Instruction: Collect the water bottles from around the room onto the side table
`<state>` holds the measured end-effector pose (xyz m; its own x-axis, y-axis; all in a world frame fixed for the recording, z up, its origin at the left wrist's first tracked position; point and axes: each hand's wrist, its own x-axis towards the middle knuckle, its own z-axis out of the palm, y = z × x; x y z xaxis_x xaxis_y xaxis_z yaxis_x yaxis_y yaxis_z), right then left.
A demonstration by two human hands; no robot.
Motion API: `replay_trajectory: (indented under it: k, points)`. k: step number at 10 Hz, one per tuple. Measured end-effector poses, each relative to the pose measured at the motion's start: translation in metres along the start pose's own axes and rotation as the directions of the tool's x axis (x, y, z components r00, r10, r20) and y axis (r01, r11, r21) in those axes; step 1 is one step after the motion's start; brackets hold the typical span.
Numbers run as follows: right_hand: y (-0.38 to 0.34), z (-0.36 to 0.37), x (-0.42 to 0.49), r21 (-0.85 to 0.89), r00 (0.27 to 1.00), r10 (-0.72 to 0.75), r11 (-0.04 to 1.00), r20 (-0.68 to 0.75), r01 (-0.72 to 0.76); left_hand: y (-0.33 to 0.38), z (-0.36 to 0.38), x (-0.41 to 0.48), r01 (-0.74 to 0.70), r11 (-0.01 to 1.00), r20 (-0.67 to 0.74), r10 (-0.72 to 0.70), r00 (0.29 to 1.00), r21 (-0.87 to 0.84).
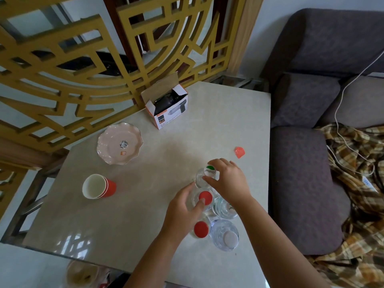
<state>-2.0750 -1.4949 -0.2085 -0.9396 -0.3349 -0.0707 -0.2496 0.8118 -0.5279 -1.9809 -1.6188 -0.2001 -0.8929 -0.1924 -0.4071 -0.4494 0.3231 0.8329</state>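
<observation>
Several clear water bottles stand upright in a cluster on the pale side table (158, 225), seen from above. My right hand (230, 181) grips the top of the farthest bottle, the one with a white and green cap (209, 171). My left hand (185, 210) wraps around a red-capped bottle (205, 197), thumb near its cap. Closer to me stand another red-capped bottle (201, 229) and a white-capped bottle (229, 238). One more clear bottle (223, 208) sits partly hidden under my right wrist.
On the table are a pink scalloped plate (120, 143), stacked red paper cups (97, 186) lying on their side, an open cardboard box (167, 106) and a small red wrapper (239, 152). A grey sofa (301, 163) with a plaid cloth (357, 204) and white cable lies right. A yellow lattice screen (83, 69) stands behind.
</observation>
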Motion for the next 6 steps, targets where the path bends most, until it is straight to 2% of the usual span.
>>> replay_trajectory:
  k: [3, 4, 5, 6]
  points:
    - [0.0, 0.005, 0.004, -0.029, 0.998, -0.048, 0.998, -0.033, 0.047, -0.003, -0.003, -0.001, -0.003, 1.0, -0.003, 0.003, 1.0, 0.025]
    - [0.001, 0.005, 0.005, -0.023, 0.999, -0.037, 0.999, 0.009, 0.037, -0.001, -0.004, 0.0, -0.008, 0.999, -0.001, 0.008, 1.0, 0.035]
    - [0.004, 0.005, 0.003, -0.024, 0.998, -0.048, 0.998, 0.042, 0.049, -0.003, -0.003, 0.0, -0.039, 0.998, -0.004, 0.04, 0.999, 0.058]
    - [0.01, 0.004, -0.003, -0.015, 0.999, -0.035, 0.999, 0.009, 0.035, 0.001, -0.003, -0.001, -0.078, 0.99, 0.015, 0.077, 0.997, 0.121]
